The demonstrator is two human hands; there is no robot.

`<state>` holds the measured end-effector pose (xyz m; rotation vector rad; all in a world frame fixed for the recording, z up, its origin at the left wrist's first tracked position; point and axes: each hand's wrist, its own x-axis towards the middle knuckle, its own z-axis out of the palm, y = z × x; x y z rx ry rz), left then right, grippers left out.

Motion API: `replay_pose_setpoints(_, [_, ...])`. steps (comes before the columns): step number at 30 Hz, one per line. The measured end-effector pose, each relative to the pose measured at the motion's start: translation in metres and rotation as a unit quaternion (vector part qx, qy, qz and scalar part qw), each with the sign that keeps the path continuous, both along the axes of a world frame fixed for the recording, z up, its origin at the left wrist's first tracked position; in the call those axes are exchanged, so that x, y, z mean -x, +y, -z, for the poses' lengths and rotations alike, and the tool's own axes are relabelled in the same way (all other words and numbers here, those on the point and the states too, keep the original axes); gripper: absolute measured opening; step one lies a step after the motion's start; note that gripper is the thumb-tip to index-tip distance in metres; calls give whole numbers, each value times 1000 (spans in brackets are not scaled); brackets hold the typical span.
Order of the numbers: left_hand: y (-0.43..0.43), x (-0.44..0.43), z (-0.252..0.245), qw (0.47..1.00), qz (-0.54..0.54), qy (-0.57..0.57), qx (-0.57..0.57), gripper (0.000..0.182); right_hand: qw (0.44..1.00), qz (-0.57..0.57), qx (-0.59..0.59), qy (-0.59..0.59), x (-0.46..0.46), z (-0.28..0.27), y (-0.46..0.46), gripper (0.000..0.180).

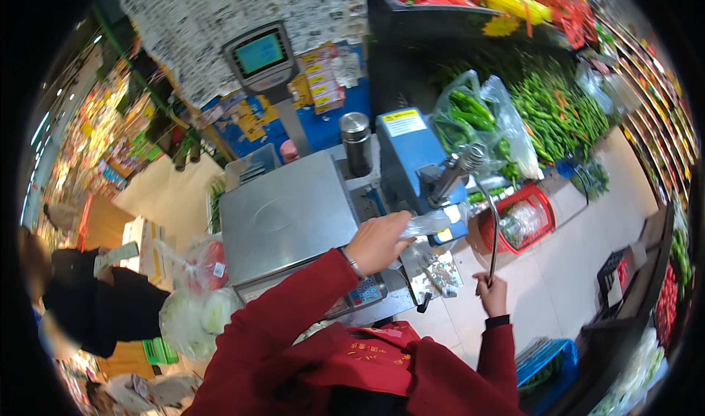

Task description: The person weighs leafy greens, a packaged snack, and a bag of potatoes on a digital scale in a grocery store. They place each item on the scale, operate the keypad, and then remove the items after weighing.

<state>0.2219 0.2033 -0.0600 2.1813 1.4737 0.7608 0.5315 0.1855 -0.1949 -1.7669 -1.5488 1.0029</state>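
A gathered neck of clear plastic bag [427, 224] is pinched in my left hand [380, 242], beside the near end of a blue bag-sealing machine [410, 151]. My right hand [492, 295] grips the lower end of the machine's long bent metal lever [494, 240]. A steel spring and arm [460, 168] sit on top of the machine, above the bag neck. What the bag holds is not plain. Left of the machine lies the bare steel platform of a weighing scale [286, 212], its keypad [365, 293] just below my left wrist.
A steel thermos [355, 143] stands between scale and sealer. Beyond are a scale display [259, 53], bagged green peppers [471, 113] and loose chillies [556, 118]. A red basket [542, 212] is at right. Bagged vegetables [201, 311] and a person [104, 300] are at left.
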Motion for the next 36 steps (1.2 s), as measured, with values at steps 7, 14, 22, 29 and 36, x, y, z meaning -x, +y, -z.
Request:
replay_pose_setpoints(7, [45, -43, -7, 985, -11, -152, 81, 21, 975, -19, -209, 69, -9, -61, 31, 29])
replay_pose_setpoints(14, [26, -93, -17, 992, 95, -73, -39, 13, 946, -159, -255, 120, 49, -199, 145, 32])
replay_pose_setpoints(22, [-89, 92, -47, 936, 58, -346, 39, 18, 896, -28, -442, 16, 72, -202, 104, 38])
replay_pose_setpoints(29, [-252, 250, -110, 885, -167, -395, -179, 34, 827, 108, -540, 117, 128, -183, 48, 37])
replay_pose_setpoints(36, [-361, 361, -126, 744, -486, -419, -190, 29, 799, -10, -592, 103, 212, -164, 21, 33])
